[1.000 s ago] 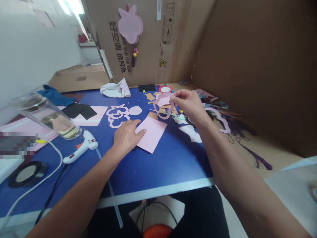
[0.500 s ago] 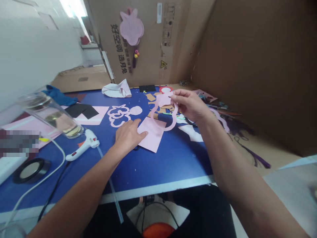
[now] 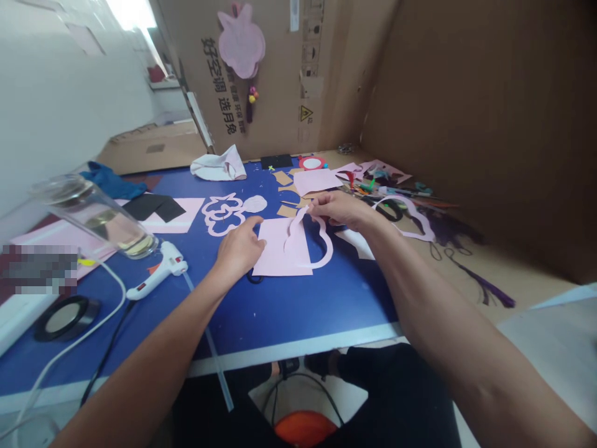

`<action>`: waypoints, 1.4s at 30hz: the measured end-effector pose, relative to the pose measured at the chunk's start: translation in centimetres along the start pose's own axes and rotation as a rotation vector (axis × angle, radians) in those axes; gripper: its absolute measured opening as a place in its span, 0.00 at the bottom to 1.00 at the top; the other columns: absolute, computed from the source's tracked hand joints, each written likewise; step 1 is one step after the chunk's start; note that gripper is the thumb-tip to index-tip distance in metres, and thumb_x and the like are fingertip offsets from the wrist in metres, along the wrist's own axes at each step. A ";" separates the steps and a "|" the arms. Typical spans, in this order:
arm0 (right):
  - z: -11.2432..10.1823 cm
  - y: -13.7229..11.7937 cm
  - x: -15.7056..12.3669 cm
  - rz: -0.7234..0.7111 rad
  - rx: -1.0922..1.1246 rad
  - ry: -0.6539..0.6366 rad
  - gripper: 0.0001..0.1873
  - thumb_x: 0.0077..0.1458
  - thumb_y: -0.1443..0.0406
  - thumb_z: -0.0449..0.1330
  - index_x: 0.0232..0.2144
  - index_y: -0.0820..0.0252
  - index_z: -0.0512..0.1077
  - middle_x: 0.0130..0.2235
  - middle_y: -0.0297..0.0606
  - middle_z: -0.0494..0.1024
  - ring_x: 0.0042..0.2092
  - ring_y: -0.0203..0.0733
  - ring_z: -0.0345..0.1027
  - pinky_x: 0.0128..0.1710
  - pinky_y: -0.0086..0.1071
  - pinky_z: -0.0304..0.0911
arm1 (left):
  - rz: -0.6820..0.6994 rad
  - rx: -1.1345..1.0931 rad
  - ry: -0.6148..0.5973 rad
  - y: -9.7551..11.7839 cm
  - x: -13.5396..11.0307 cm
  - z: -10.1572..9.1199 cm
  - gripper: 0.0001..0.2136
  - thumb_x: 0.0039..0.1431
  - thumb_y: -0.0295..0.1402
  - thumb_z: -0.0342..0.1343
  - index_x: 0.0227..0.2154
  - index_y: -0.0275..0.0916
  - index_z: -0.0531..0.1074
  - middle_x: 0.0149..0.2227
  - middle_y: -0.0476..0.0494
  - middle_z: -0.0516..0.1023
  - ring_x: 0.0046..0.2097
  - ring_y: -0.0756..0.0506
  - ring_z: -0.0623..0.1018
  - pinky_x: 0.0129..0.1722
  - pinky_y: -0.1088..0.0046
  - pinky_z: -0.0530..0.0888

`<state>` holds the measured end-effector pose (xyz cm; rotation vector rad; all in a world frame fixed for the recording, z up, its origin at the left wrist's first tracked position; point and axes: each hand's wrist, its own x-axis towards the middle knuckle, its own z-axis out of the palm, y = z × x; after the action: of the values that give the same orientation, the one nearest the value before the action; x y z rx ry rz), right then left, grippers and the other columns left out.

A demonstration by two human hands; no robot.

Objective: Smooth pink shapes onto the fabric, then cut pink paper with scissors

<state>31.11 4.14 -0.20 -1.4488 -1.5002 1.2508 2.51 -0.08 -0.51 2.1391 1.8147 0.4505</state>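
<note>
My right hand [image 3: 338, 210] pinches the top of a pink scalloped cut-out outline [image 3: 323, 249]. The outline's lower part hangs over the right side of a pink square sheet [image 3: 277, 249]. At that sheet's left edge lies my left hand [image 3: 239, 250], its thumb and forefinger apart and touching the sheet; its other fingers are partly hidden. Just beyond my left hand are a pink cut-out with curly outlines [image 3: 222, 214] and a pale rounded piece [image 3: 255, 204]. Another pink sheet [image 3: 317, 182] lies behind my right hand.
On the left are a white glue gun [image 3: 161, 270], a clear jar of liquid [image 3: 100, 218] and a roll of black tape [image 3: 68, 317]. Scraps, tools and a purple tassel [image 3: 489, 291] crowd the right. A cardboard box [image 3: 280, 112] walls the back, with a pink ornament [image 3: 242, 43] hanging on it.
My right hand has brought the outline down and nearer, leaving the other pink sheet behind on the table. The square sheet beside my left hand has turned straighter.
</note>
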 end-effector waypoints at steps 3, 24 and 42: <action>0.4 0.1 0.2 0.025 -0.041 0.017 0.14 0.52 0.67 0.76 0.22 0.57 0.76 0.21 0.30 0.72 0.24 0.33 0.59 0.22 0.26 0.53 | 0.009 0.006 0.041 0.0 -0.1 -0.1 0.26 0.66 0.32 0.64 0.67 0.41 0.75 0.50 0.42 0.88 0.51 0.36 0.85 0.47 0.59 0.77; 3.3 -1.3 -1.0 0.095 0.407 -0.057 0.08 0.56 0.71 0.73 0.33 0.57 0.78 0.42 0.41 0.88 0.45 0.46 0.82 0.38 0.34 0.77 | 0.197 0.155 0.071 -0.9 -0.7 0.9 0.17 0.70 0.36 0.63 0.59 0.43 0.81 0.57 0.37 0.84 0.59 0.34 0.81 0.56 0.59 0.77; 2.4 -1.9 -1.4 0.109 0.426 -0.073 0.10 0.55 0.71 0.75 0.33 0.57 0.78 0.39 0.42 0.87 0.45 0.47 0.81 0.42 0.40 0.78 | 0.204 0.161 0.054 -0.8 -0.7 0.6 0.17 0.70 0.39 0.60 0.57 0.43 0.81 0.57 0.37 0.83 0.59 0.32 0.80 0.55 0.58 0.77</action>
<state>28.42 2.57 1.08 -1.2225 -1.1198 1.5902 1.97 -0.68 -1.46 2.4574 1.7209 0.4254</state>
